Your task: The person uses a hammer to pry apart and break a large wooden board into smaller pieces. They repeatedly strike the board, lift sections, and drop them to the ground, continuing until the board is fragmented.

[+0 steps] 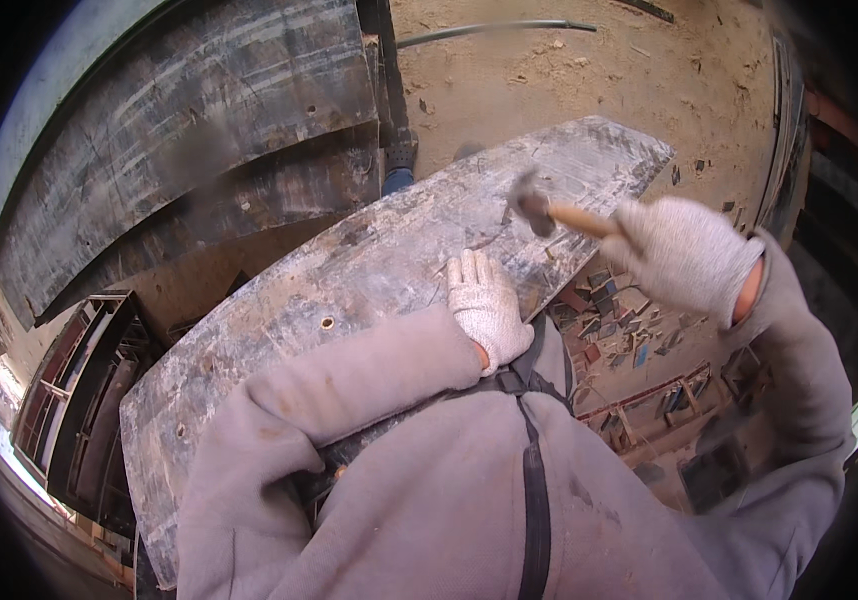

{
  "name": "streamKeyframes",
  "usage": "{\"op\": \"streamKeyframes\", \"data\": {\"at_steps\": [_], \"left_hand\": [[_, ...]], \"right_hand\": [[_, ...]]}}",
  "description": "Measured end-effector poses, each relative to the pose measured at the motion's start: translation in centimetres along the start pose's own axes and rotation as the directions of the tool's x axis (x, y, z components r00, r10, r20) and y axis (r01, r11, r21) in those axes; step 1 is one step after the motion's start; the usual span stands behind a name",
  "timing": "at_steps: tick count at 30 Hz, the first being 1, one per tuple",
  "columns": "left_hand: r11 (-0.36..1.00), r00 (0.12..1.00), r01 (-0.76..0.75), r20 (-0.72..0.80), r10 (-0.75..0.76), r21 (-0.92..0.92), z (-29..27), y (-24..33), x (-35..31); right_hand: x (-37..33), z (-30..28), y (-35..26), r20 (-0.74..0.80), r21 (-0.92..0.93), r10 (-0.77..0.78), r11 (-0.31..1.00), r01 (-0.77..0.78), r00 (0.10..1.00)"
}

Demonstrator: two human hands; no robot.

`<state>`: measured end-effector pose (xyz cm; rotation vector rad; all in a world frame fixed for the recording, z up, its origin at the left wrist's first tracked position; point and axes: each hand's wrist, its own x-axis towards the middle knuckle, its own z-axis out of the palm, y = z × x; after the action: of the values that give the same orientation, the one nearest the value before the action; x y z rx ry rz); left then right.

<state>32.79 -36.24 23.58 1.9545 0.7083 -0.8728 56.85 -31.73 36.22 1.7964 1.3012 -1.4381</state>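
Note:
My right hand (687, 254), in a pale knitted work glove, is wrapped round the wooden handle of a claw hammer (577, 216). The hammer's dark head is blurred and hangs over the right part of a long, scuffed grey board (369, 270). Gloved alike, my left hand (487, 308) lies flat on the board near its close edge, fingers stretched out and pointing away from me. A small round hole shows in the board to the left of that hand. Whether the hammer head touches the board I cannot tell.
Large dark panels (219, 110) are stacked at the far left, above a dark slatted frame (84, 385). Small wood offcuts (614, 315) litter the ground at the right. A thin pipe (497, 28) lies on the sandy floor at the back.

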Motion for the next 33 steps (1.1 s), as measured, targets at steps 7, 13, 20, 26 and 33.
{"op": "streamKeyframes", "data": {"at_steps": [7,13,20,26,33], "left_hand": [[0.998,0.999,-0.052,-0.005,0.052,0.044,-0.5,-0.2,-0.1],[0.993,0.982,-0.11,-0.156,0.101,-0.047,-1.1,-0.1,0.8],[0.858,0.932,-0.355,-0.07,0.355,-0.37,-1.7,-0.7,3.1],[0.903,0.966,-0.19,0.09,0.241,-0.385,-5.8,1.5,2.5],[0.936,0.939,-0.257,0.169,0.301,-0.24,-7.1,0.0,4.2]], "right_hand": [[-0.9,4.0,2.0,0.1,-0.024,0.017,1.0,-0.015,0.995],[-3.0,1.9,2.9,-0.131,0.213,0.174,0.966,-0.144,0.976],[-9.0,9.2,4.7,-0.077,0.432,0.341,0.858,-0.277,0.937],[-9.6,21.0,5.7,0.028,0.459,0.304,0.842,-0.283,0.952],[-1.1,24.9,2.6,-0.053,0.605,0.199,0.786,-0.127,0.979]]}}
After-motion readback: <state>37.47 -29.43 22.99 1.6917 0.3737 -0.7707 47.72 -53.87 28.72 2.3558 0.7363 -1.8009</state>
